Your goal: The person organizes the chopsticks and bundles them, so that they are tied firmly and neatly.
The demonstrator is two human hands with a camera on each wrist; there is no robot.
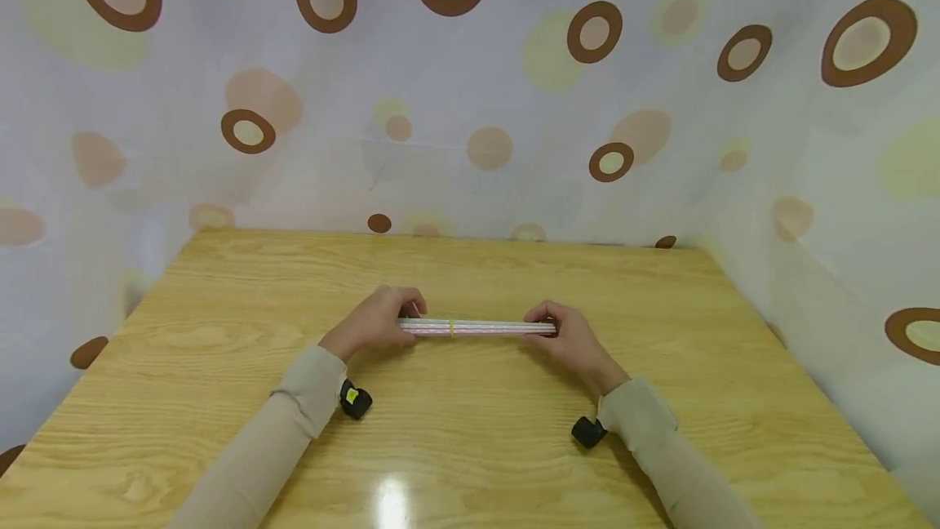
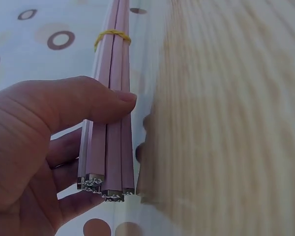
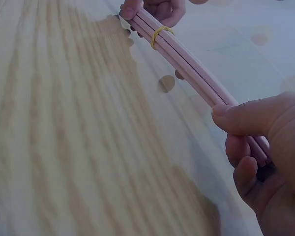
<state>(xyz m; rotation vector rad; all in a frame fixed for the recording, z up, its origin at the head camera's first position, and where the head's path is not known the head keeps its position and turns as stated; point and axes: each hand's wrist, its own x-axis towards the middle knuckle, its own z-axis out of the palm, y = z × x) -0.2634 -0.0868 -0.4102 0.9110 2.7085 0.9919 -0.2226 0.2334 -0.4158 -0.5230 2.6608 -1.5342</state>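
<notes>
A bundle of slim pink chopsticks [image 1: 488, 327] is held level, spanning both hands above the table. A yellow rubber band [image 2: 112, 35] is wound around it, nearer the left end. My left hand [image 1: 378, 321] grips the left end, its thumb [image 2: 101, 101] across the front and fingers behind. Square butts with a silvery pattern [image 2: 113, 195] stick out below that thumb. At the other end, my right hand [image 1: 576, 343] pinches the bundle between thumb [image 3: 250, 117] and curled fingers, which partly hide the tips.
Under the hands lies a wood-grain table [image 1: 455, 431]. A pale curtain-like sheet with brown rings [image 1: 455, 88] hangs behind the table and along its sides. Small black devices [image 1: 356, 400] are strapped at both sleeve cuffs.
</notes>
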